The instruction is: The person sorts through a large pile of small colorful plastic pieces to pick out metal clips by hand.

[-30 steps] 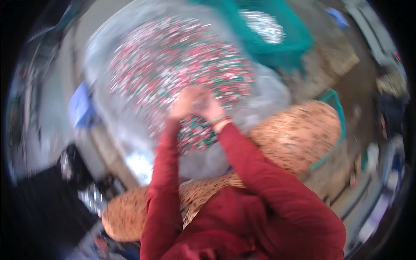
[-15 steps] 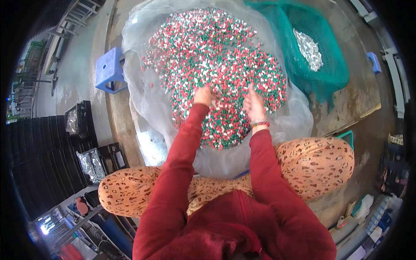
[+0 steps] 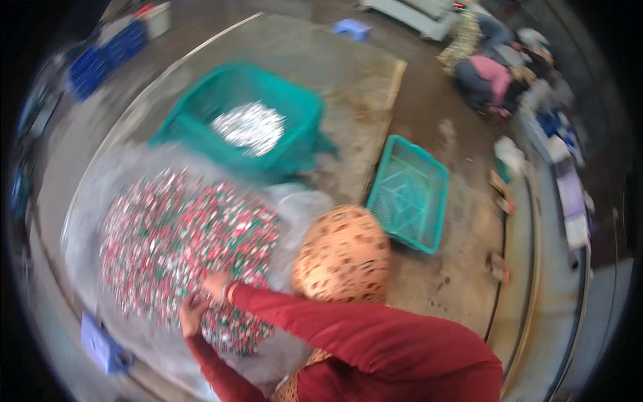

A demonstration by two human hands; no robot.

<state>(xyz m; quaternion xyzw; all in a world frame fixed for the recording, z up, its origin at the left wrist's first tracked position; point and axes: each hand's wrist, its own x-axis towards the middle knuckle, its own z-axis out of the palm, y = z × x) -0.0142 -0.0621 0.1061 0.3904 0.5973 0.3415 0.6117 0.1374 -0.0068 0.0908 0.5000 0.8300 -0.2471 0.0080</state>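
A wide heap of small red, white and green pieces [image 3: 161, 234] lies on a pale translucent sheet [image 3: 80, 221] in front of me. Over its near right part are both my hands, close together and smeared by motion. My left hand [image 3: 193, 313] has its fingers bent but apart, and nothing shows in them. Just beyond it, my right hand [image 3: 215, 285], with a band at the wrist, reaches toward the pieces. Its fingertips are too blurred to show whether they hold anything.
Beyond the heap stands a teal basket [image 3: 305, 127] with shiny silver pieces [image 3: 258, 127] in it. Another teal basket [image 3: 408, 194] is right of my patterned knee [image 3: 345, 254]. A blue stool [image 3: 100, 345] stands at lower left. People [image 3: 489, 74] crouch at far right.
The view has swung to the right, so the heap now sits at left and the second basket and the people appear. My hands have come closer together.
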